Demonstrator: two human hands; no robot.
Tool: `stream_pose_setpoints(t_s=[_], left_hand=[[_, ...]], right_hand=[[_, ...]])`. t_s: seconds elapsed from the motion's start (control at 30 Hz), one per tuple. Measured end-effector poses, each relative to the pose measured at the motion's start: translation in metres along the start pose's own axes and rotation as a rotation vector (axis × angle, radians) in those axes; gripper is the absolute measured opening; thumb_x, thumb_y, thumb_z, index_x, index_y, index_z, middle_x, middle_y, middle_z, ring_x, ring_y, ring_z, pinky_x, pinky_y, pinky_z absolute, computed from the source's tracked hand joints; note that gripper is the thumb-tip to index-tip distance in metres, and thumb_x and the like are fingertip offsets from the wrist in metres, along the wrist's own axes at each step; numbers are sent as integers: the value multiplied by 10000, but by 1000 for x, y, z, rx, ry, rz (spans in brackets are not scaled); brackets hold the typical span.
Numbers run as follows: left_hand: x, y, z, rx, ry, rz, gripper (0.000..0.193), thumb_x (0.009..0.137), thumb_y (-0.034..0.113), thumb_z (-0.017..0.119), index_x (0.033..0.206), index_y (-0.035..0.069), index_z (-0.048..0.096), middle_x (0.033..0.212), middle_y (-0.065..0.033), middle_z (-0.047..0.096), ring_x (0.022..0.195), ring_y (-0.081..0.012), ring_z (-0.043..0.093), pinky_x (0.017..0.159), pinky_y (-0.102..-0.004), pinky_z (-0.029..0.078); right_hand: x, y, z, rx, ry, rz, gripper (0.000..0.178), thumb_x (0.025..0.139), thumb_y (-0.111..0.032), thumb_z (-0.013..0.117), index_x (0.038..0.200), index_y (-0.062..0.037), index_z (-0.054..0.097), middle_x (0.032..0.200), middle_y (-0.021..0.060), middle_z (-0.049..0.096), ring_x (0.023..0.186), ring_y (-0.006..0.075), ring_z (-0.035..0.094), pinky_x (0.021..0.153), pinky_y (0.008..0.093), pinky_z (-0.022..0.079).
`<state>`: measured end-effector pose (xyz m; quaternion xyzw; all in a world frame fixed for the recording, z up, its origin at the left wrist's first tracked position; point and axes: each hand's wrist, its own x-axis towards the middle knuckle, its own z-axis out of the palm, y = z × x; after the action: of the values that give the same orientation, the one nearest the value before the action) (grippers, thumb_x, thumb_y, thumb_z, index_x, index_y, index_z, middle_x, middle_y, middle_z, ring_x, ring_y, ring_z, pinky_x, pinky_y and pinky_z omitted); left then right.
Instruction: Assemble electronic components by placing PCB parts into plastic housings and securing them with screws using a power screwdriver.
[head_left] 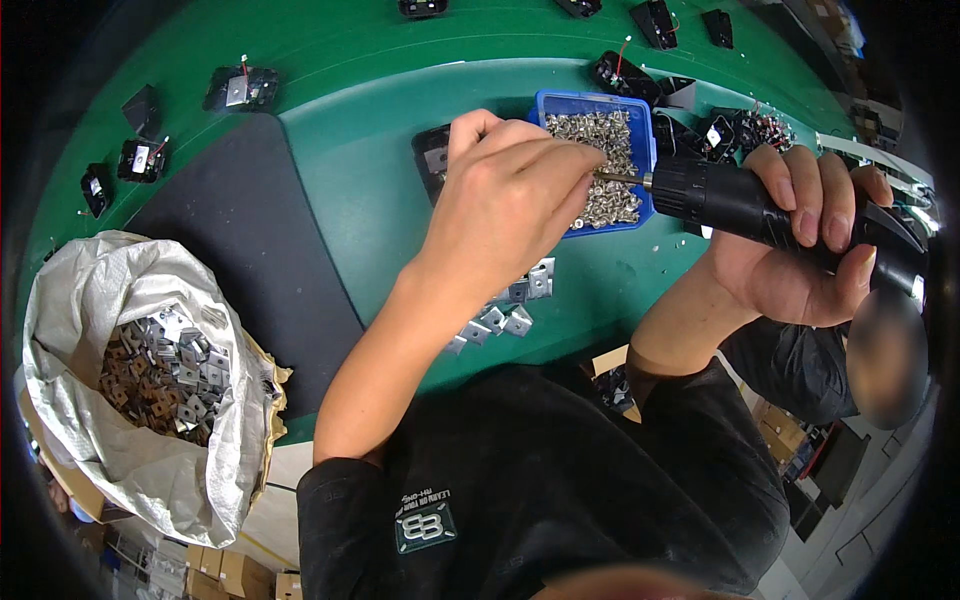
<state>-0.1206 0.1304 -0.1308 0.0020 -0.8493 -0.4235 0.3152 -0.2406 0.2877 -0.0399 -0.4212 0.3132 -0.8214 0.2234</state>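
My right hand [800, 220] is wrapped round a black power screwdriver [715, 195] held level, its thin bit pointing left. At the tip of that bit, the fingers of my left hand [515, 185] are pinched together. Whatever small piece they hold is hidden by the fingertips. Just behind both hands stands a blue tray [648, 135] filled with small silver screws [605, 135]. A black plastic housing [430, 155] lies partly covered by my left hand. Under my left wrist, several square metal plates with holes [517, 320] are scattered on the green table.
A white woven sack [75, 300] of metal plates [190, 370] stands at the left beside a dark mat [240, 230]. Black housings [240, 90] with wires sit along the green surface at the back. Another person [790, 370] is at the right.
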Motion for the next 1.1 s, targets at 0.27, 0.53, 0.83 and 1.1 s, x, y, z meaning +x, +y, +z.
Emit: stream_pose_setpoints(t_s=[0.27, 0.53, 0.83, 1.1], left_hand=[[-4, 3, -5, -7, -17, 4, 187, 725, 81, 744, 908, 99, 711, 811, 3, 692, 751, -133, 623, 763, -291, 386], [-9, 2, -9, 7, 45, 32, 258, 720, 79, 754, 971, 99, 702, 782, 30, 683, 754, -120, 615, 766, -285, 377], [-11, 5, -10, 24, 84, 60, 390, 685, 31, 762, 1057, 100, 666, 813, 54, 698, 763, -119, 621, 774, -288, 374], [-15, -3, -47, 71, 51, 23, 485, 642, 132, 805, 1104, 102, 661, 994, 0, 692, 936, -179, 624, 839, -317, 388]], right_hand=[[3, 3, 15, -25, 149, 39, 354, 770, -217, 633, 1105, -129, 557, 801, -46, 587, 747, 88, 548, 804, 268, 411], [3, 4, 18, -8, 121, 54, 365, 751, -208, 644, 1100, -138, 564, 798, -49, 615, 753, 76, 561, 804, 257, 415], [0, 7, 26, -5, 68, 30, 420, 803, -226, 630, 1190, -130, 500, 817, -39, 543, 741, 106, 499, 789, 301, 388], [3, 28, 18, 79, 8, 30, 472, 829, -232, 599, 1272, -156, 457, 836, -31, 537, 748, 116, 494, 783, 328, 397]])
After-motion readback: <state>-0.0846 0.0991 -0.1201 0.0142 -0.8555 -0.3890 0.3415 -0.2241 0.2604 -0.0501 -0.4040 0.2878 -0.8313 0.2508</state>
